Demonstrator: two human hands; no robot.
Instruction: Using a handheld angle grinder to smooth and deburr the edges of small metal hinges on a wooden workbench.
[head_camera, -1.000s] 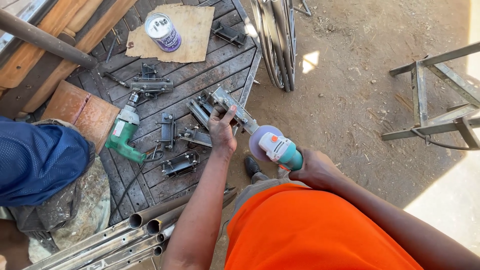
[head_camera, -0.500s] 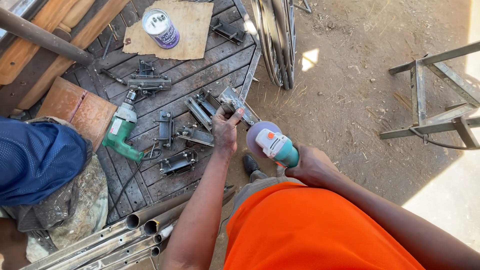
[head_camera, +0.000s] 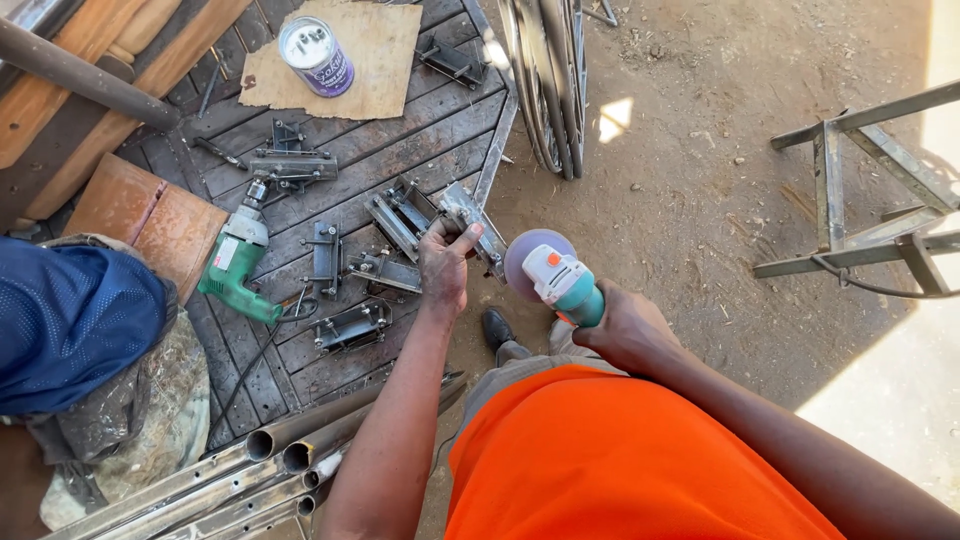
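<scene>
The metal bracket (head_camera: 470, 222) lies at the right edge of the dark wooden platform (head_camera: 420, 130), with one end projecting toward the bare dirt ground (head_camera: 700, 200). The left hand (head_camera: 443, 268) grips the bracket from below; its fingers (head_camera: 462, 240) are clamped around the near end of the piece, thumb on top. The right hand (head_camera: 625, 330) holds the angle grinder (head_camera: 555, 280) by its teal body, fingers closed around the housing. The grinder's round disc (head_camera: 522, 262) sits just beside the bracket's outer end; whether disc and metal touch cannot be told.

Further brackets of similar build rest on the platform to the left of the held piece: one (head_camera: 400, 215) directly adjacent, one (head_camera: 385, 272) near the left wrist, one (head_camera: 325, 258) standing lengthwise, and one (head_camera: 350, 325) nearer the person. A green power drill (head_camera: 235, 265) lies to their left, its chuck pointing at another metal assembly (head_camera: 290, 165). A purple-sided tin can (head_camera: 315, 55) stands on a sheet of cardboard (head_camera: 370, 50) at the far end of the platform.

Metal tubes (head_camera: 270, 450) lie bundled at the lower left. A blue garment (head_camera: 70, 325) covers another person at the left edge. A welded steel frame (head_camera: 860, 190) stands on the ground at the right, well apart from the hands. The person's orange shirt (head_camera: 620, 460) fills the lower centre.
</scene>
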